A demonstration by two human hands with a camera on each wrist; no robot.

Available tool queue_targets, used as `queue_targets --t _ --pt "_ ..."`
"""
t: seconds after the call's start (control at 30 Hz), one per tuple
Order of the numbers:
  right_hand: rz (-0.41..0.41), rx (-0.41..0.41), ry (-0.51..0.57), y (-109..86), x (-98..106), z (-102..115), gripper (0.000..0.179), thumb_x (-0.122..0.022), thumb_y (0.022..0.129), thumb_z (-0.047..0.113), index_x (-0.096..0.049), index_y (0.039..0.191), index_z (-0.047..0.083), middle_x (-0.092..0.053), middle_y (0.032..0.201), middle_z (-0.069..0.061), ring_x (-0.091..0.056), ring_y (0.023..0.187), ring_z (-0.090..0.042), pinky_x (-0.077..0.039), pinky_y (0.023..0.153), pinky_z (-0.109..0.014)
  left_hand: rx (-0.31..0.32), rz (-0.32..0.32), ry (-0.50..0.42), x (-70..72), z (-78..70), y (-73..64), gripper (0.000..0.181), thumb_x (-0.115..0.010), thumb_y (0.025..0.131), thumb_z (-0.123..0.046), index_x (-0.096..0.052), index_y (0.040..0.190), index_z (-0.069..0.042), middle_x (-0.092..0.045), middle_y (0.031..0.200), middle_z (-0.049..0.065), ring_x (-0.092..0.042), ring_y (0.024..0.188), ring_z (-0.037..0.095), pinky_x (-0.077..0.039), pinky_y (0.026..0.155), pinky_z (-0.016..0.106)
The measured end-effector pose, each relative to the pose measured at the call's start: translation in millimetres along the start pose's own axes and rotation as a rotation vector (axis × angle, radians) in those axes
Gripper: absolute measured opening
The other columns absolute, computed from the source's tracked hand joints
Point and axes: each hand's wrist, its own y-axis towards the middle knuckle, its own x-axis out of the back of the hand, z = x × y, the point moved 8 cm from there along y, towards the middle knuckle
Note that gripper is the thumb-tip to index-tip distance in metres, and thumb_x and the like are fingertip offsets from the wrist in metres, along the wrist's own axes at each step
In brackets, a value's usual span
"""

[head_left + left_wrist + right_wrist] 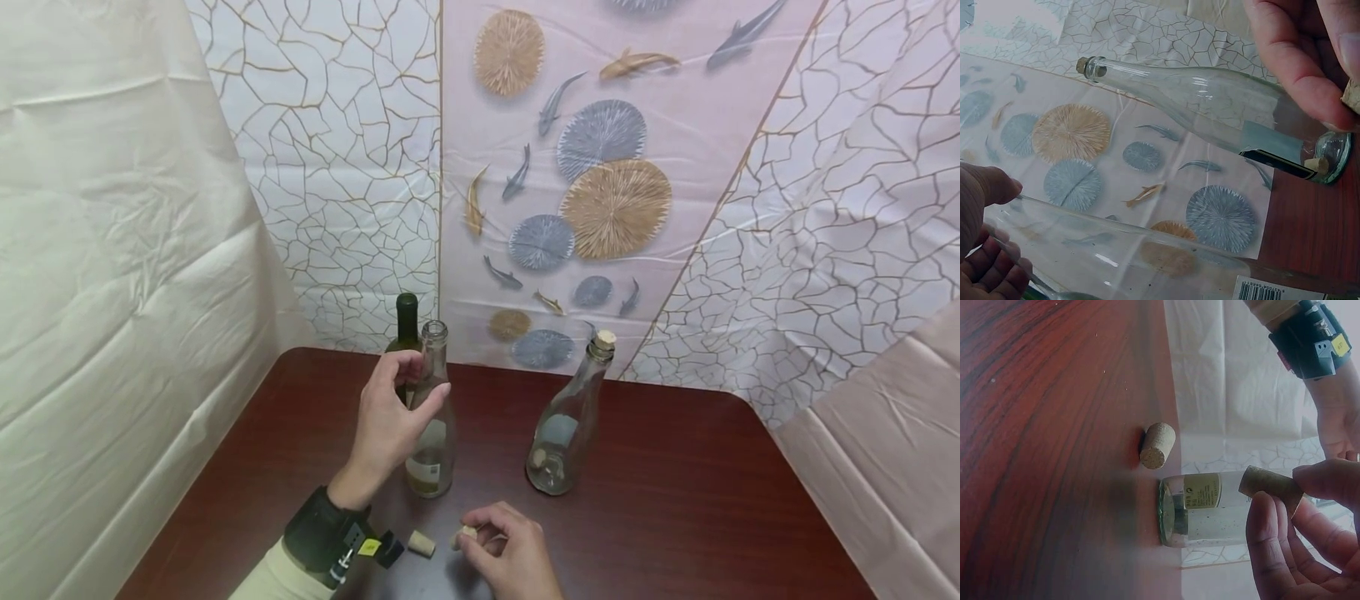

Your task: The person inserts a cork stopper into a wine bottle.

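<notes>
My left hand (386, 425) is at the neck of a clear glass bottle (433, 433), with its thumb and fingers spread in a loose curve. Whether the fingertips touch the glass is hard to tell. My right hand (510, 546), low over the table, pinches a cork (1269, 483) between thumb and fingers. Another cork (422, 543) lies on the table to the left of that hand. To the right stands a second clear bottle (564, 429) with a cork (605, 337) in its mouth; a small cork-coloured piece (1316, 165) shows near its base.
Behind the left hand stands a dark green bottle (407, 321), partly hidden by the hand and the clear bottle. The dark red-brown table (675, 483) has hanging patterned sheets (360, 167) along its back and sides. A black strapped device (322, 533) sits on the left wrist.
</notes>
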Motion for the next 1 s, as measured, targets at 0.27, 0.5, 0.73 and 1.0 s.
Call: queue_targets --t 0.27,0.5,0.73,1.0 --pt "0.008 -0.022 -0.017 3.8 4.6 0.7 0.012 -0.078 0.082 0.019 -0.073 0.093 0.020 -0.070 0.084 0.002 -0.061 0.069 -0.002 -0.058 0.059 -0.026 -0.006 -0.013 -0.024 -1.0 1.5 -1.2 0.044 -0.080 0.079 -0.026 -0.058 0.114 -0.010 -0.061 0.106 0.005 -0.057 0.093 0.017 -0.053 0.080 0.048" --pt "0.059 0.081 -0.130 20.2 9.8 17.2 0.014 -0.077 0.082 0.015 -0.073 0.093 0.021 -0.067 0.084 0.008 -0.060 0.070 -0.001 -0.057 0.060 -0.023 0.000 -0.015 -0.008 -2.7 4.1 -3.8 0.043 -0.078 0.082 -0.025 -0.057 0.117 -0.012 -0.059 0.109 0.004 -0.056 0.095 0.016 -0.051 0.082 0.041" --pt "0.201 0.115 -0.272 49.5 13.7 35.8 0.014 -0.072 0.087 0.018 -0.073 0.101 0.019 -0.067 0.091 0.008 -0.058 0.073 0.000 -0.056 0.064 -0.022 -0.008 -0.026 -0.019 -0.7 -0.1 -3.8 0.043 -0.078 0.082 -0.021 -0.057 0.117 -0.008 -0.059 0.108 0.007 -0.057 0.095 0.019 -0.052 0.081 0.041" --pt "0.238 0.199 -0.411 86.1 23.5 64.5 0.015 -0.070 0.089 0.018 -0.075 0.103 0.016 -0.067 0.096 0.008 -0.056 0.072 -0.001 -0.053 0.063 -0.024 -0.019 -0.016 -0.025 -2.9 5.7 -3.5 0.041 -0.076 0.084 -0.023 -0.056 0.117 -0.009 -0.058 0.109 0.007 -0.056 0.096 0.018 -0.053 0.082 0.050"
